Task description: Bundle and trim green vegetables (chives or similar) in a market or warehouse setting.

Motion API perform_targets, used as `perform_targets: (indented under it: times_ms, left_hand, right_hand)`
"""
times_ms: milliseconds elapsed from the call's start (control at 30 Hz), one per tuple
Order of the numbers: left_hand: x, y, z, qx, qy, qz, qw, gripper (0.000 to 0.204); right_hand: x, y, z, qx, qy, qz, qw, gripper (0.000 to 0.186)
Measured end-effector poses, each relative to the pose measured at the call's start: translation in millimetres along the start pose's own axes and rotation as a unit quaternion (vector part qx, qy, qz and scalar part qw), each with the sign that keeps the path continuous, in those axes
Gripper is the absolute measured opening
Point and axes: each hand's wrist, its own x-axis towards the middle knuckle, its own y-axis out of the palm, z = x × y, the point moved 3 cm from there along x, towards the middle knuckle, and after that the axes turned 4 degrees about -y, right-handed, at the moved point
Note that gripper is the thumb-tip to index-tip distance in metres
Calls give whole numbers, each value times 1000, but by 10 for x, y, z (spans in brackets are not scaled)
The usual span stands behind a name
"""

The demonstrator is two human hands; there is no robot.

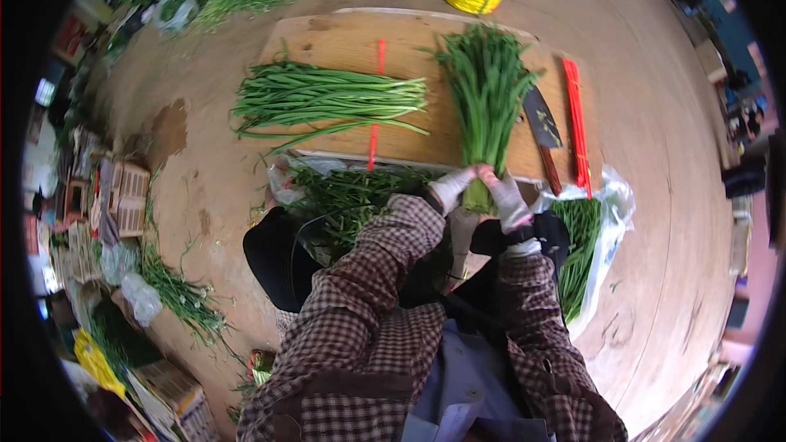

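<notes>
Bunched greens (485,94) point away from the person over the right half of a wooden board (311,37), leafy tips at the far side and the pale stem end near the body. Whether the bunch rests on the board or is held just above it, I cannot tell.

Both hands are closed around its lower stems: the left hand (453,187) from the left side, the right hand (508,198) from the right, close together, with the butt of the stems sticking out below them toward the person. Some fingers are hidden, so how firmly each presses is unclear.

Left of this grip, a second bunch (332,98) lies crosswise on the board, nearly square to the held one; its leaf tips face left, and its pale ends face the held leaves. Underneath it a red strip (373,146) runs front to back, both ends showing. The left hand is the nearer one to this bunch and strip.

The right hand is nearer the knife (543,123), whose handle points toward the person just beside the held leaves, and a bundle of red strips (575,115) farther right.
</notes>
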Motion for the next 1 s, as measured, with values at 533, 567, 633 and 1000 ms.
perform_targets:
  times_ms: [533,567,633,1000]
  left_hand:
    - [-1061,1132,-2007,284,365,175,869,56]
    - [-1232,1000,-2203,176,334,121,918,50]
    - [-1618,710,-2712,29,411,90,907,50]
    - [-2533,-1506,-2532,269,103,-370,883,62]
  right_hand:
    - [-154,997,2176,-181,-440,116,872,84]
    - [-90,1165,2314,-283,-440,91,847,85]
    - [105,1500,2552,-429,-443,87,783,90]
    - [1007,2460,1506,-788,-177,278,520,90]
